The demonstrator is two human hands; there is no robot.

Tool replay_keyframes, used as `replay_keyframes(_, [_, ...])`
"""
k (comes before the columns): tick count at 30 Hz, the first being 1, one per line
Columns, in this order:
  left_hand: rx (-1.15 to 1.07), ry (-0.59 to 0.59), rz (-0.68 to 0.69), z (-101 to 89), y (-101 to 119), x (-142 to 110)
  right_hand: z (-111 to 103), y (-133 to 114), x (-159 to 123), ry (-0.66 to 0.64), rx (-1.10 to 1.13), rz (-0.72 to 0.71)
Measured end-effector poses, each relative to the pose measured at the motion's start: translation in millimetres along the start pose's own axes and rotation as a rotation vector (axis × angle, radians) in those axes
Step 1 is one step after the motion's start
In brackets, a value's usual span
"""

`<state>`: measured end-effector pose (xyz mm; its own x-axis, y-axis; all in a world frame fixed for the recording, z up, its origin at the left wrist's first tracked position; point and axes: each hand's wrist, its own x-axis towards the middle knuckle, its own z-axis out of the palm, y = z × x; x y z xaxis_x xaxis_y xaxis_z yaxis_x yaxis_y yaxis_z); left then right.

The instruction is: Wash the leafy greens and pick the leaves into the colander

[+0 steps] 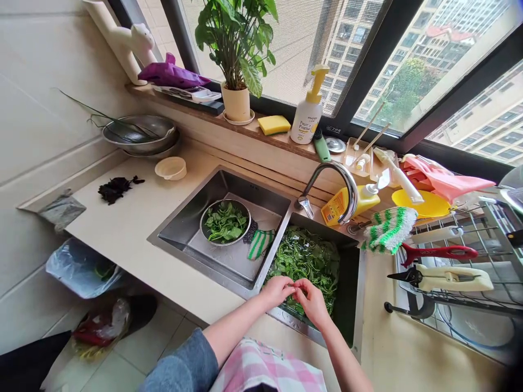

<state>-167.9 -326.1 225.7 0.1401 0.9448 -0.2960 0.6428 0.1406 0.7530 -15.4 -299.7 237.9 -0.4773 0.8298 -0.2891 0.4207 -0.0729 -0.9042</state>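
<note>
This is a home kitchen, high up in a building. A double steel sink [223, 269] with a curved faucet [332, 166] is set into the pale countertop [175, 277], with leafy greens [304, 261] in its right basin. A wire dish rack [486, 228] stands at the countertop's right edge, metal bowls [139, 133] at its far left corner. Tower blocks [355, 32] show through the window above a sill with a potted plant [237, 54].

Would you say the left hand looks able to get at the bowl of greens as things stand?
Probably yes: the left hand is close by, only the sink divider seems to lie between, and nothing covers the bowl of greens.
</note>
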Motion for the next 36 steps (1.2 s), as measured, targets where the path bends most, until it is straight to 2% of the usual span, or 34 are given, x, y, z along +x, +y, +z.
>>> replay_keyframes(3, [0.09, -0.057, -0.055, 5.8, -3, 4, 3, -1, 0, 0.011, -0.22, -0.112])
replay_keyframes(6, [0.182, -0.049, -0.115, 5.8, -5, 6, 12, 8, 6, 0.036, -0.361, -0.177])
replay_keyframes(8, [0.227, -0.026, -0.133, 2.5, -3, 8, 20, 19, 21, 0.088, -0.332, -0.139])
replay_keyframes(11, [0.243, -0.024, -0.121, -1.3, -1, 7, 29, 38, 59, 0.192, -0.193, 0.045])
replay_keyframes(13, [0.203, -0.026, -0.099, 0.2, -2, 5, 32, 47, 90, 0.216, -0.152, 0.133])
replay_keyframes(16, [0.037, 0.039, -0.054, 6.0, -9, -3, 35, 54, 128, 0.139, -0.305, 0.107])
replay_keyframes(20, [-0.195, 0.111, -0.084, 8.5, -19, -11, 37, 54, 146, 0.051, -0.555, 0.073])
replay_keyframes(23, [-0.259, 0.127, -0.141, 5.3, -20, -10, 27, 50, 131, 0.049, -0.586, 0.058])
replay_keyframes(28, [-0.188, 0.34, -0.036, 1.4, -11, 3, -2, 28, 68, 0.067, -0.508, -0.102])
replay_keyframes(32, [-0.154, 0.265, -0.015, 3.5, -4, 10, -4, 9, 25, 0.096, -0.391, -0.122])
replay_keyframes(36, [-0.212, 0.163, -0.044, 7.6, -5, 5, 9, 2, 9, 0.142, -0.374, -0.145])
